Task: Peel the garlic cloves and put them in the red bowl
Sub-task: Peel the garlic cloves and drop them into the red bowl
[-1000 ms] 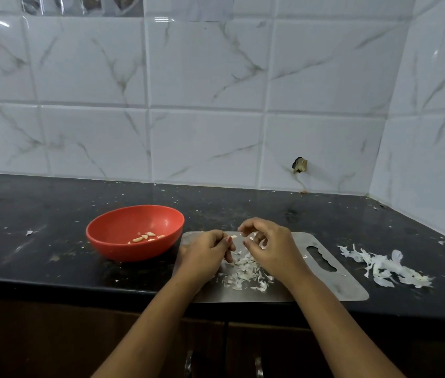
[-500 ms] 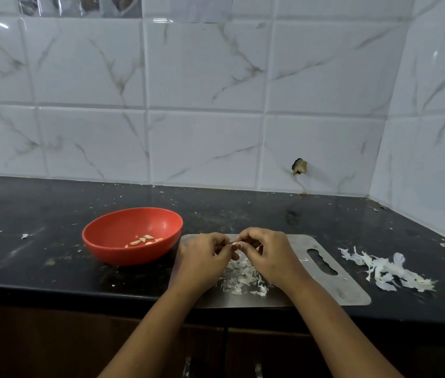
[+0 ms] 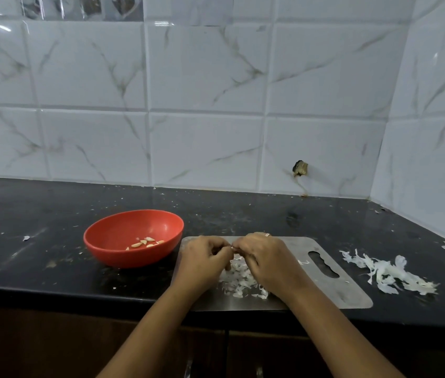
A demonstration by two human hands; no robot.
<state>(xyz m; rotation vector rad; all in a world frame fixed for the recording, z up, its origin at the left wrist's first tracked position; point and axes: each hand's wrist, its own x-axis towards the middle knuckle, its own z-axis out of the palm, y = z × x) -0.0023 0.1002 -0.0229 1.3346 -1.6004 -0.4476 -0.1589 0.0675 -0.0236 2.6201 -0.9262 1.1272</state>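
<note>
The red bowl (image 3: 112, 236) stands on the black counter, left of a steel cutting board (image 3: 346, 290). Several peeled cloves (image 3: 145, 242) lie in its bottom. Over the board, my left hand (image 3: 202, 264) and my right hand (image 3: 265, 260) meet fingertip to fingertip. Between them they pinch a small garlic clove (image 3: 232, 248), mostly hidden by the curled fingers. A heap of white skin flakes (image 3: 239, 279) lies on the board under my hands.
A second pile of papery garlic skins (image 3: 387, 271) lies on the counter right of the board. The black counter (image 3: 25, 214) carries scattered crumbs. Tiled walls close the back and the right corner. The counter's front edge runs just below the board.
My hands came together over the board, from slightly apart to touching at the fingertips, and now work the clove between them. The bowl and the skin piles stay put.
</note>
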